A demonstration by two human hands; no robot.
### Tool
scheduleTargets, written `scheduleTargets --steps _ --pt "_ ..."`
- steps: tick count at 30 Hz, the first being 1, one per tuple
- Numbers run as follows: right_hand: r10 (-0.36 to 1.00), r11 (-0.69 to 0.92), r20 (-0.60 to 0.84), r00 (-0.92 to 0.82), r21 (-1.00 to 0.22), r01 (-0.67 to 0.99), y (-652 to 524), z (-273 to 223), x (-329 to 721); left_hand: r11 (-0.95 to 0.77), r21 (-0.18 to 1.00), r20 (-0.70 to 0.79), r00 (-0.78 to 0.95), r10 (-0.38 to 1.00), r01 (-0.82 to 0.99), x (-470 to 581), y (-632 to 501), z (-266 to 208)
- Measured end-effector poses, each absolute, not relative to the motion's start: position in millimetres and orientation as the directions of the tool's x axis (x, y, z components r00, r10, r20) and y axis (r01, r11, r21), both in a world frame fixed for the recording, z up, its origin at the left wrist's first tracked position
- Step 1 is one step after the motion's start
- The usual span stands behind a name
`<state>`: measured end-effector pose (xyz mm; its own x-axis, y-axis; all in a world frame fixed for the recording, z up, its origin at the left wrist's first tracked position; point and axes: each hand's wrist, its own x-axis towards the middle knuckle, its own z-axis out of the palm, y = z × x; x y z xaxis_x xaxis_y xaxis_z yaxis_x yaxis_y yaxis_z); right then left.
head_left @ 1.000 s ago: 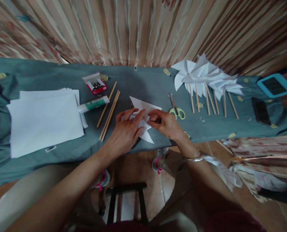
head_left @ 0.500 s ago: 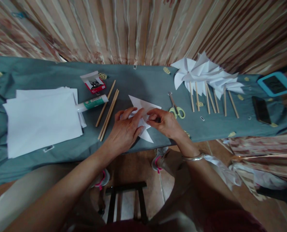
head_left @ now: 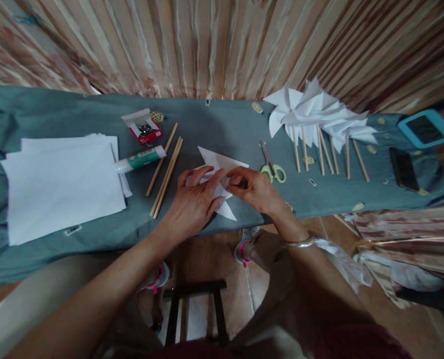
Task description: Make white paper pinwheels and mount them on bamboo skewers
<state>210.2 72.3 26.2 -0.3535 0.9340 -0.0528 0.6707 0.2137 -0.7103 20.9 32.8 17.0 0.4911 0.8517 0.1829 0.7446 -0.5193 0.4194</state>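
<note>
A white paper pinwheel [head_left: 225, 208], partly folded, lies near the table's front edge under both hands. My left hand [head_left: 195, 199] holds it down from the left, its fingertips and thumb on the folds. From the right, my right hand [head_left: 254, 189] pinches thumb and forefinger together at the middle of the paper; the fingers hide what exactly is between them. Green-handled scissors [head_left: 271, 167] lie just beyond my right hand. Several wooden sticks [head_left: 167, 177] rest to the left of my left hand.
Left on the green tablecloth [head_left: 222, 122] are a stack of white paper [head_left: 65, 184], a glue stick [head_left: 141, 159] and a red box [head_left: 146, 132] of small dark metal pieces. Finished pinwheels [head_left: 319, 112] on sticks, a phone [head_left: 404, 169] and a blue-framed device [head_left: 426, 128] lie right.
Both hands keep nearly the same hold on the paper. My right fingertips have shifted very slightly left. The view has moved a little.
</note>
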Motion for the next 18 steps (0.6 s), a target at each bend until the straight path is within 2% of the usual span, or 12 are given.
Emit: scheduleTargets --steps 18 --pt "0.935 0.209 -0.067 -0.349 -0.689 0.693 72.5 28.1 209.0 -0.503 0.451 0.187 0.473 0.861 0.737 21.6 34.1 12.2"
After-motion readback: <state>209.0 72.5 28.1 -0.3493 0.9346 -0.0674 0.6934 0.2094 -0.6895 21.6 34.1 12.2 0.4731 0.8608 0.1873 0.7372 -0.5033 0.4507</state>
